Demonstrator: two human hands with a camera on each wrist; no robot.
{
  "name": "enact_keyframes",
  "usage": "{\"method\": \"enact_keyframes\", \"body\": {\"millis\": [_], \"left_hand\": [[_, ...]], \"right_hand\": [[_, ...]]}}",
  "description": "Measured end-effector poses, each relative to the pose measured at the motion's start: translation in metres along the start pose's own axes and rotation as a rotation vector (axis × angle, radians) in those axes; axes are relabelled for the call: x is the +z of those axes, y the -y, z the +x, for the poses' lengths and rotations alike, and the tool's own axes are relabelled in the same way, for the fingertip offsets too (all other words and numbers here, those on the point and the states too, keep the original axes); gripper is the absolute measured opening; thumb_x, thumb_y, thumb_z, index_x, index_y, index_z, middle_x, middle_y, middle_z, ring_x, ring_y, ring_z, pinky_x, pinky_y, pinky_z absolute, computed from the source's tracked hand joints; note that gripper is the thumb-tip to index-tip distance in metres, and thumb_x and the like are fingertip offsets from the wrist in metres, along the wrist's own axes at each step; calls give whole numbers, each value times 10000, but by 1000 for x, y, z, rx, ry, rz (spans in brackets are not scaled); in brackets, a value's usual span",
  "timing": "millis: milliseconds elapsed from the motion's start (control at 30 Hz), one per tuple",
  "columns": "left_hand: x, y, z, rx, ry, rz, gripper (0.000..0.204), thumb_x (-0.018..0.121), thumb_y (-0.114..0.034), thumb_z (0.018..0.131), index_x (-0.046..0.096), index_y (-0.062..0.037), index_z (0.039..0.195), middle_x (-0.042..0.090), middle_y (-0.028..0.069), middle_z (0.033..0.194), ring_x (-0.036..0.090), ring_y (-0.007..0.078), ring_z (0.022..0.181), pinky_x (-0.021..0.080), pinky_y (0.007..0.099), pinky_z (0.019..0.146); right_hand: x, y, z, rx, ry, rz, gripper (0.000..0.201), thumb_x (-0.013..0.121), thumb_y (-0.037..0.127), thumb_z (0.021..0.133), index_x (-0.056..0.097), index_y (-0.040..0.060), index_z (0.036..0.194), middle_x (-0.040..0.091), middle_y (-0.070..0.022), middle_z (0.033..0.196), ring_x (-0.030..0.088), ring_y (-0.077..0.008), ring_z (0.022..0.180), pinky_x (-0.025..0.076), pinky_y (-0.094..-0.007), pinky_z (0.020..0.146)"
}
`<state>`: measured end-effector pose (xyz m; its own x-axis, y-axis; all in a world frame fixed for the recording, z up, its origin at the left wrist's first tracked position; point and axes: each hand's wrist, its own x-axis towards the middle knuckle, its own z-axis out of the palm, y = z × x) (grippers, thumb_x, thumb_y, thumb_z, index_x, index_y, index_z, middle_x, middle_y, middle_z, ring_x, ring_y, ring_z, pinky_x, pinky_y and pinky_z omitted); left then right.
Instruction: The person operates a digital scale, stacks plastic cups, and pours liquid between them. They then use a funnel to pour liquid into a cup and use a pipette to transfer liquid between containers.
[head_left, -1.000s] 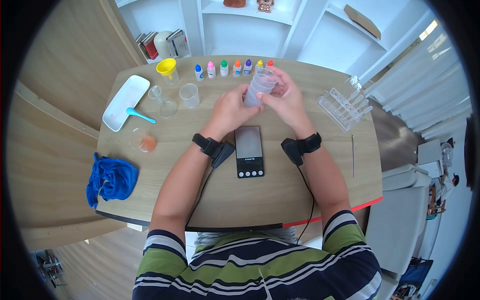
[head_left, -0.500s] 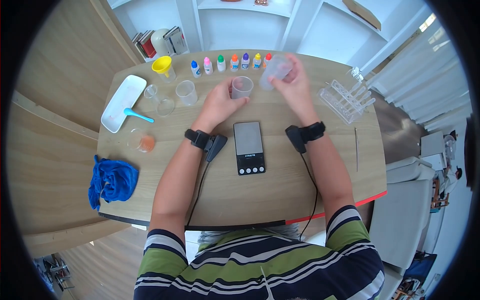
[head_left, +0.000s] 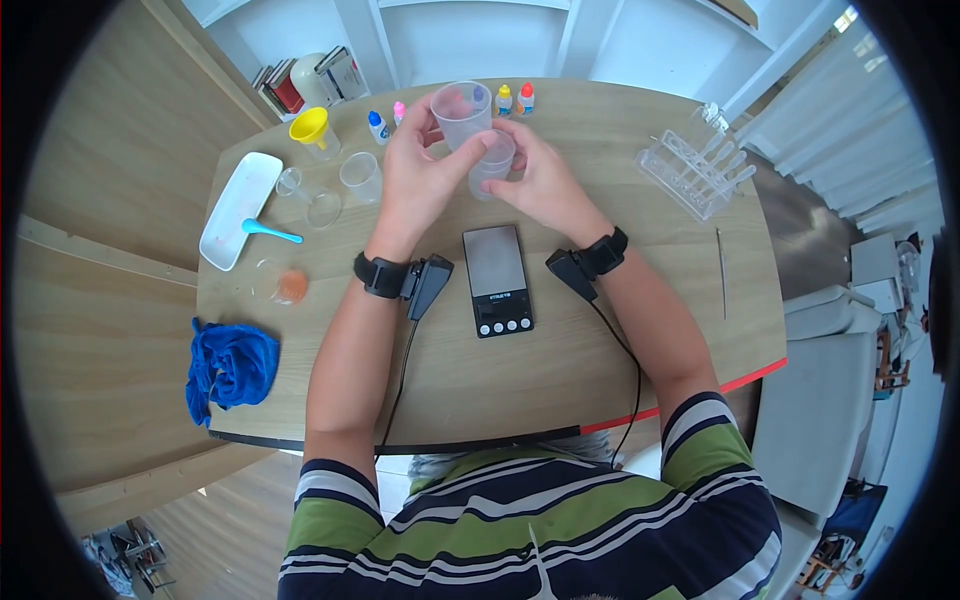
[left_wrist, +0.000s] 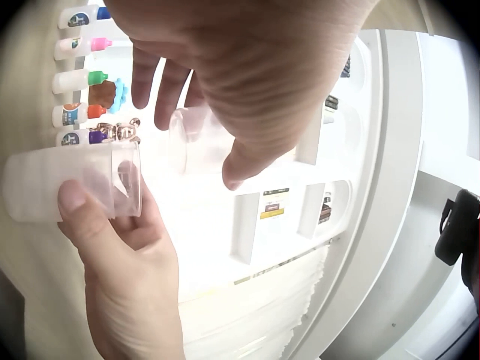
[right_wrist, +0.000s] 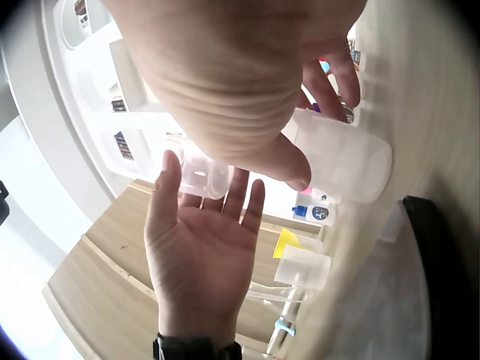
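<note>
My left hand (head_left: 415,170) holds a clear plastic cup (head_left: 462,115) by its side, thumb toward the right. My right hand (head_left: 545,185) grips another translucent cup (head_left: 490,178), lower and nearer to me; its rim overlaps the first cup in the head view. In the left wrist view, the right hand's cup (left_wrist: 45,184) stands apart from the left hand's cup (left_wrist: 201,139). A black digital scale (head_left: 495,265) with a grey plate lies on the table just below the hands.
Dropper bottles (head_left: 527,98) line the back, some hidden behind the left hand and cup. At left are a yellow funnel (head_left: 310,125), a clear cup (head_left: 362,178), a white tray (head_left: 215,235), a blue spoon (head_left: 270,231), and a blue cloth (head_left: 235,365). A test-tube rack (head_left: 695,180) stands right.
The stacked cups, first held in both hands, came apart, one in each hand. Since then the left hand has lifted its cup, and the right hand has moved its own left and toward me.
</note>
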<state>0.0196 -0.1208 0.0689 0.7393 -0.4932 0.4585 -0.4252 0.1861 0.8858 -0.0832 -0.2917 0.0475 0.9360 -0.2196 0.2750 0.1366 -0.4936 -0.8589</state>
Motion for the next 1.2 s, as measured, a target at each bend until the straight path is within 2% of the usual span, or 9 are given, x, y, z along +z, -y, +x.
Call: {"method": "enact_keyframes", "body": {"millis": [67, 133, 233, 467, 667, 833, 967, 1033, 1200], "left_hand": [[0, -5, -1, 21, -13, 11, 648, 910, -239, 877, 651, -11, 1425, 770, 108, 1261, 732, 213, 1155, 563, 369, 1024], [-2, -9, -2, -52, 181, 300, 693, 911, -165, 898, 588, 6, 1487, 744, 115, 1352, 684, 200, 1278, 543, 365, 1091], [4, -5, -5, -169, 202, 152, 727, 938, -202, 876, 585, 19, 1472, 758, 121, 1319, 686, 212, 1281, 529, 382, 1118], [5, 5, -7, -140, 145, 59, 685, 936, -222, 884, 586, 15, 1423, 749, 130, 1327, 683, 223, 1299, 509, 402, 1146], [1, 0, -7, -100, 193, 196, 723, 946, -178, 843, 580, 12, 1436, 731, 129, 1343, 661, 225, 1338, 494, 400, 1162], [6, -6, -7, -92, 103, 201, 723, 945, -138, 825, 583, 37, 1426, 734, 123, 1344, 666, 216, 1332, 472, 408, 1195], [8, -12, -4, 14, 35, 122, 692, 926, -100, 845, 579, 48, 1425, 729, 134, 1359, 679, 220, 1312, 502, 401, 1165], [3, -24, 2, -18, -81, -111, 704, 943, -115, 820, 601, 65, 1409, 740, 177, 1329, 700, 241, 1292, 549, 397, 1094], [-8, -13, 4, -89, 37, -4, 703, 920, -106, 840, 592, 37, 1445, 749, 164, 1338, 711, 235, 1283, 568, 395, 1062]], "right_hand": [[2, 0, -1, 9, 19, -21, 870, 910, 132, 808, 490, 30, 1563, 703, -179, 1316, 721, -300, 1158, 587, -422, 992], [6, -1, -1, -59, 8, -19, 934, 917, 123, 804, 437, 30, 1600, 701, -177, 1331, 722, -302, 1176, 586, -432, 997], [11, 0, -2, -86, 8, 48, 983, 920, 117, 807, 394, 45, 1634, 701, -168, 1336, 721, -302, 1191, 583, -436, 1000], [9, 1, -3, -104, -23, 58, 953, 912, 130, 822, 412, 67, 1631, 705, -147, 1346, 722, -288, 1170, 580, -427, 994], [6, 4, -3, -130, -72, 20, 948, 897, 167, 828, 415, 70, 1638, 705, -149, 1354, 707, -283, 1153, 579, -430, 1002], [2, 5, 0, -208, -129, -70, 919, 894, 170, 807, 463, 58, 1611, 709, -162, 1323, 703, -316, 1145, 577, -435, 1007], [1, -7, 0, -149, -117, -128, 916, 892, 165, 799, 472, 51, 1605, 709, -161, 1262, 701, -318, 1116, 580, -433, 989], [0, -18, 2, -114, -93, -93, 920, 896, 178, 808, 465, 41, 1609, 699, -145, 1223, 699, -294, 1091, 581, -425, 968], [-32, -23, 16, -92, -281, -21, 880, 897, 189, 843, 476, 50, 1604, 689, -84, 1257, 698, -220, 1107, 568, -376, 918]]}}
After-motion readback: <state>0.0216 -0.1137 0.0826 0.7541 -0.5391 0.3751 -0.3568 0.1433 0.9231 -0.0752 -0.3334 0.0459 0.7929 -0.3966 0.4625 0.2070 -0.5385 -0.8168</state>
